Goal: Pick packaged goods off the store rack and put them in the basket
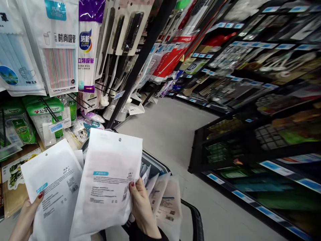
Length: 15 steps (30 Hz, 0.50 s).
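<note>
White packets: one (54,187) is pinched in the left hand (26,217) at 8 o'clock, another (107,180) is clamped by thumb and fingers of the right hand (142,207). More packets (163,197) lie in the cart (195,217) at 5 o'clock, so none hung yet on the pegs (82,100) at 11.

Matt white plastic packet (107,180), glossy plastic straw bag (59,47), smooth grey floor (170,134), black metal shelving (198,150)

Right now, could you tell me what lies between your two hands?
In the head view, two white packets: the left hand holds one, the right hand holds the other, which overlaps it.
</note>
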Each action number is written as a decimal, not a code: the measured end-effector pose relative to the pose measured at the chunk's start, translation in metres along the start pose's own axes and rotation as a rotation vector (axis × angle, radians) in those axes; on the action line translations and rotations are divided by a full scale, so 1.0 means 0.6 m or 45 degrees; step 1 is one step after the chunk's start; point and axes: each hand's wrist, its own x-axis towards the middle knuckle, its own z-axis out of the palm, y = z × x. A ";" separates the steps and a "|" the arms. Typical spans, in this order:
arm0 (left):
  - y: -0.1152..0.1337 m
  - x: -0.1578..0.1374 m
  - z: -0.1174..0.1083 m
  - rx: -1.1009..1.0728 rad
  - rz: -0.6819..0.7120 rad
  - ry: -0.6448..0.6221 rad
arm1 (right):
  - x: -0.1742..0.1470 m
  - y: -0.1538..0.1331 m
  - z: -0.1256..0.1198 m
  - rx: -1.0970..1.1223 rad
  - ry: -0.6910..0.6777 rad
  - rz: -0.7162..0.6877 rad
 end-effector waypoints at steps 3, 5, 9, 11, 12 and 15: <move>0.001 0.012 -0.024 0.035 -0.005 0.048 | 0.019 -0.008 -0.025 0.111 0.065 -0.017; 0.001 0.015 -0.036 0.030 -0.007 0.087 | 0.033 -0.005 -0.052 0.150 0.076 -0.064; -0.005 0.022 -0.059 -0.010 -0.052 0.115 | 0.062 0.022 -0.118 0.162 0.072 -0.272; -0.011 0.028 -0.071 0.003 -0.083 0.150 | 0.073 0.039 -0.142 0.426 -0.073 -0.354; -0.013 0.031 -0.075 0.016 -0.098 0.172 | 0.077 0.046 -0.149 0.655 -0.208 -0.371; -0.017 0.039 -0.077 0.059 -0.140 0.229 | 0.081 0.056 -0.155 1.200 -0.510 -0.331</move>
